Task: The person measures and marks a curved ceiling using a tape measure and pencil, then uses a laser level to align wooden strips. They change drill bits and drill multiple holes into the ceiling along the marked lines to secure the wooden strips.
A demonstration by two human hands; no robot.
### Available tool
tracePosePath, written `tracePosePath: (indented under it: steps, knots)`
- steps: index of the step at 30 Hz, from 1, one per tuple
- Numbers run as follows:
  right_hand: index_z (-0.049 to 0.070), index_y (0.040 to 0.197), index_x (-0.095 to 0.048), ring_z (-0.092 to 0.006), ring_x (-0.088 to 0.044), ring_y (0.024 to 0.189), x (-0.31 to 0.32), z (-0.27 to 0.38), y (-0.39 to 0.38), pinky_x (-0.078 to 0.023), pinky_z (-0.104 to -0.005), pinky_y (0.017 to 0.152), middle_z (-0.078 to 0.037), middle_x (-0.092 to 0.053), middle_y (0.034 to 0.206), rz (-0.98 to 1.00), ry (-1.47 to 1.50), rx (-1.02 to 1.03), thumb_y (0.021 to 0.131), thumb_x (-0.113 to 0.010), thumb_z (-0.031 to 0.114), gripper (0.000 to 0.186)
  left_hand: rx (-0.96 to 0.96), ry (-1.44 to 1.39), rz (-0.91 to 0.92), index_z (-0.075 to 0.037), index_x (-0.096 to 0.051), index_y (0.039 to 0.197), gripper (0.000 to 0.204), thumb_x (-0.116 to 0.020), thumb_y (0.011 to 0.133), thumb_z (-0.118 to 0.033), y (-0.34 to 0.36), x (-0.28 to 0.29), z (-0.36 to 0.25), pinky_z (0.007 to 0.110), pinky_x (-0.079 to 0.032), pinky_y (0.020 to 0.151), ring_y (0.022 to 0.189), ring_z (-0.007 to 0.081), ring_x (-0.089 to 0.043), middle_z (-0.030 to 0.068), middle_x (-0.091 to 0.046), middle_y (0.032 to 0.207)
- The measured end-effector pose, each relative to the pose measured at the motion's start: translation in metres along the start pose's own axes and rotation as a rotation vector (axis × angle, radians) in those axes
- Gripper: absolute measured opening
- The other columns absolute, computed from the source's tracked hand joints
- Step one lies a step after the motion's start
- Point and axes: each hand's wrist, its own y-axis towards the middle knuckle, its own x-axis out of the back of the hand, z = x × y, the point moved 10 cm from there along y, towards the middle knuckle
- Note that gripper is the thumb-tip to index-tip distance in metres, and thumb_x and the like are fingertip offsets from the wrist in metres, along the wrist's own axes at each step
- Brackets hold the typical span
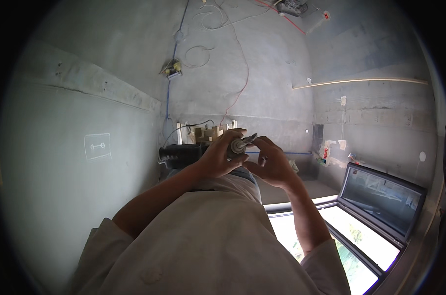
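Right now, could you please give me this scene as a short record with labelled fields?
Left hand: the left hand is wrapped around a rounded tool
Right hand: the right hand is beside the tool's metal tip, fingers curled; firm grip unclear
Left of hands: black case
Beyond hands: upright wooden pieces; thin red cord
Lower right: dark-framed window pane
Right wall: long wooden strip
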Motion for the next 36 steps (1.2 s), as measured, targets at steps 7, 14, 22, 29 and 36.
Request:
tracePosePath:
  steps: [7, 14, 22, 29, 36]
  knots:
    - [0.011, 0.098, -0.071, -0.0264, -0.066, 0.086, -0.002, 0.020, 0.020, -0.053, -0.0366, 0.075, -0.008, -0.064, 0.103, -0.010, -0.138, 0.025, 0.072, -0.075, 0.035, 0.035, 0.007, -0.068, -0.011, -0.005, -0.044, 0.122, 0.056, -0.070, 0.073, -0.002, -0.003, -0.001, -0.003, 0.037, -0.045, 0.090, 0.109, 0.0282, -0.055, 0.0150, -0.052, 0.122]
    - [0.011, 0.095, -0.070, -0.0249, -0.067, 0.074, -0.005, 0.041, 0.028, -0.053, -0.0366, 0.067, -0.005, -0.065, 0.094, 0.053, -0.347, 0.136, 0.073, -0.073, 0.035, 0.033, -0.003, 0.040, -0.056, -0.003, -0.046, 0.115, 0.051, -0.072, 0.071, -0.007, -0.003, 0.006, -0.003, 0.039, -0.046, 0.078, 0.093, 0.0310, -0.058, 0.0142, -0.056, 0.103]
    - [0.008, 0.094, -0.067, -0.0240, -0.067, 0.072, -0.005, 0.048, 0.022, -0.053, -0.0359, 0.066, -0.005, -0.065, 0.088, 0.026, -0.274, 0.200, 0.069, -0.078, 0.030, 0.036, -0.168, 0.121, -0.117, -0.005, -0.048, 0.112, 0.053, -0.075, 0.067, -0.010, -0.009, 0.007, -0.019, 0.042, -0.045, 0.073, 0.083, 0.0341, -0.056, 0.0133, -0.054, 0.094]
    - [0.007, 0.096, -0.064, -0.0272, -0.066, 0.078, -0.005, 0.056, 0.029, -0.053, -0.0374, 0.071, -0.008, -0.065, 0.090, -0.017, -0.433, 0.172, 0.066, -0.078, 0.026, 0.038, -0.096, 0.071, -0.171, -0.006, -0.047, 0.109, 0.053, -0.076, 0.066, -0.012, -0.007, 0.012, -0.009, 0.044, -0.044, 0.076, 0.085, 0.0357, -0.056, 0.0131, -0.055, 0.093]
    - [0.001, 0.097, -0.063, -0.0215, -0.068, 0.072, -0.008, 0.042, 0.026, -0.053, -0.0305, 0.063, -0.012, -0.067, 0.088, -0.069, -0.367, 0.000, 0.067, -0.079, 0.019, 0.038, -0.083, 0.065, -0.180, -0.004, -0.041, 0.131, 0.076, -0.078, 0.065, -0.011, -0.007, 0.013, -0.005, 0.042, -0.046, 0.083, 0.098, 0.0372, -0.057, 0.0167, -0.057, 0.109]
